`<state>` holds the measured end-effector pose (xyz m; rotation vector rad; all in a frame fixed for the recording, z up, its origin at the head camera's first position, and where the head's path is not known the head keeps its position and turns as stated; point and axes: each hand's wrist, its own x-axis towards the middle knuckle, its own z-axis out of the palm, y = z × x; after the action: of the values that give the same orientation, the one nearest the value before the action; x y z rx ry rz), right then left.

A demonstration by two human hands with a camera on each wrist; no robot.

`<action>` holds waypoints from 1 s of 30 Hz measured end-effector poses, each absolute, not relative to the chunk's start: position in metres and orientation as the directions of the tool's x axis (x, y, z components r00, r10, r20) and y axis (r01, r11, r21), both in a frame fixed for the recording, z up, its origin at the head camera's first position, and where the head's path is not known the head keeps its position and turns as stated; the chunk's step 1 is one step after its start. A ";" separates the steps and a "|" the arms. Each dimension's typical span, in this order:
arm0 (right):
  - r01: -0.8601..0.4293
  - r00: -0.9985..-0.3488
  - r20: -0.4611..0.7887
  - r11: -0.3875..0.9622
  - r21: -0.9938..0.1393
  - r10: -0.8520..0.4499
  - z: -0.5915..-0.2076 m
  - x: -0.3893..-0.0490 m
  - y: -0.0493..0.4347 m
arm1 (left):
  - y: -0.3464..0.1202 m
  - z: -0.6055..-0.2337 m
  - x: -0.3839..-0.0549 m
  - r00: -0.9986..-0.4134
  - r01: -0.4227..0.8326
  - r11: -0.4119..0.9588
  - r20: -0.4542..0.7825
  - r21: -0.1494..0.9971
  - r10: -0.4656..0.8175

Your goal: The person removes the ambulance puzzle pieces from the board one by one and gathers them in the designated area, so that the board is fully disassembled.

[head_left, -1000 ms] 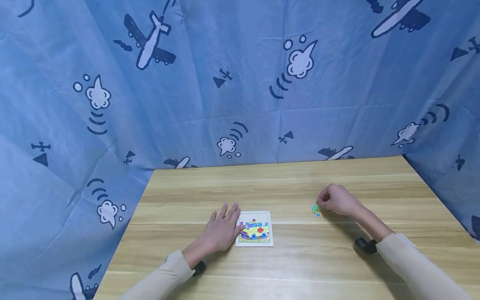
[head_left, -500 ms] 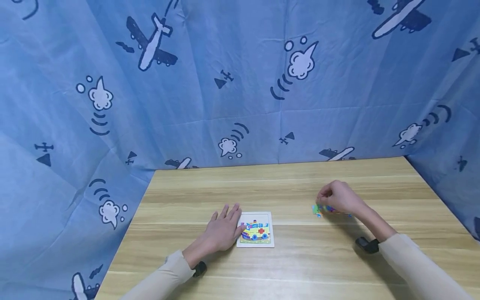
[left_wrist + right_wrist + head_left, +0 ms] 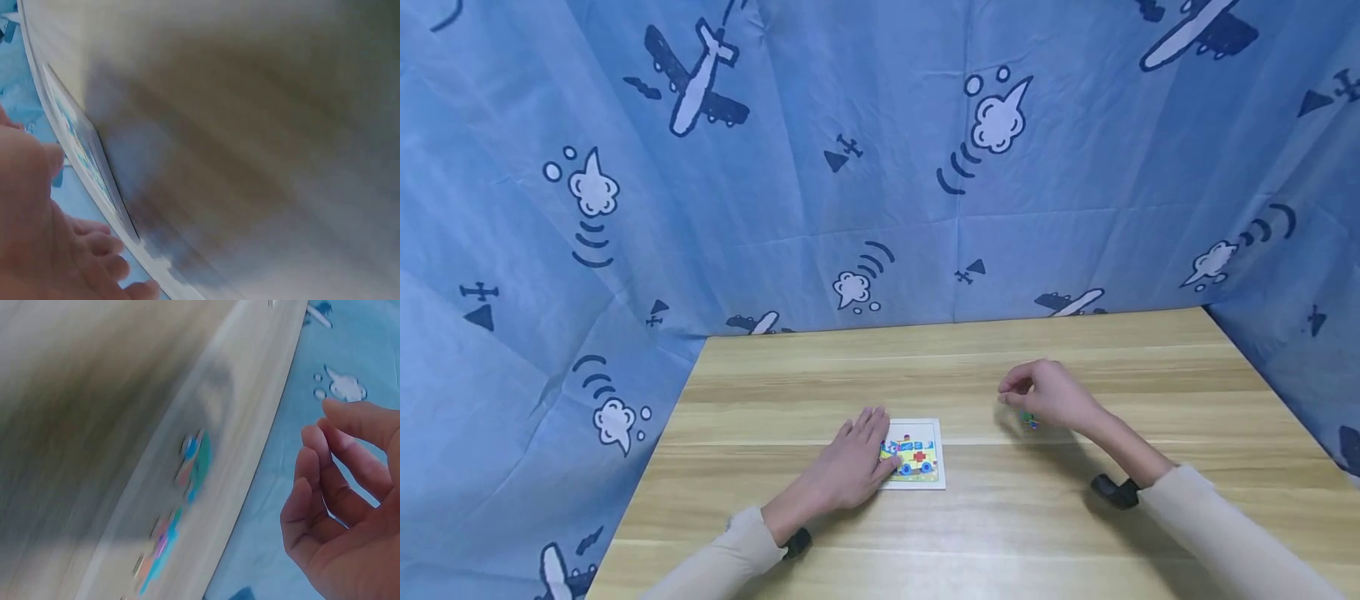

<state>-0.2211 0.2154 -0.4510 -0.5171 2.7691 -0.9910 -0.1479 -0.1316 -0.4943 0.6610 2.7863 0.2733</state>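
Note:
My left hand (image 3: pixel 846 467) lies flat over the left edge of a small white-framed puzzle board (image 3: pixel 942 458). Its fingers are straight, and the thumb reaches onto the picture of a yellow ambulance (image 3: pixel 919 457) with a red cross. The board (image 3: pixel 81 125) shows at a steep slant in the left wrist view. Off to the right, my right hand (image 3: pixel 1048 396) hovers with thumb and index fingertips close together. Nothing shows between them in the right wrist view. Small colourful puzzle pieces (image 3: pixel 201 461) lie on the table under this hand, mostly hidden by it from the head view.
More flat puzzle pieces (image 3: pixel 159 547) lie in a line in the right wrist view. The wooden table (image 3: pixel 850 367) ends at a blue curtain (image 3: pixel 910 208) with airplane prints, which also surrounds both sides. Dark bands (image 3: pixel 1115 492) sit at both wrists.
My right hand has moved left from over the loose pieces, toward the board. My left hand has slid slightly right, covering more of the board's left edge.

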 end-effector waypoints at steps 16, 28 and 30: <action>-0.416 -0.836 -0.002 0.636 -0.650 -0.549 -0.466 -0.203 0.153 | -0.122 -0.494 -0.135 -0.748 0.605 0.783 -0.234 0.143 0.620; -0.503 -0.777 -0.005 0.627 -0.595 -0.629 -0.481 -0.196 0.122 | -0.120 -0.496 -0.132 -0.750 0.596 0.793 -0.266 0.125 0.606; -0.498 -0.781 -0.026 0.648 -0.576 -0.623 -0.482 -0.194 0.119 | -0.119 -0.496 -0.132 -0.751 0.597 0.794 -0.267 0.118 0.604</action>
<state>-0.1937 0.1189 -0.4821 -0.9135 2.6452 -0.8254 -0.1322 -0.1192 -0.4964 0.9233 2.6917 0.0367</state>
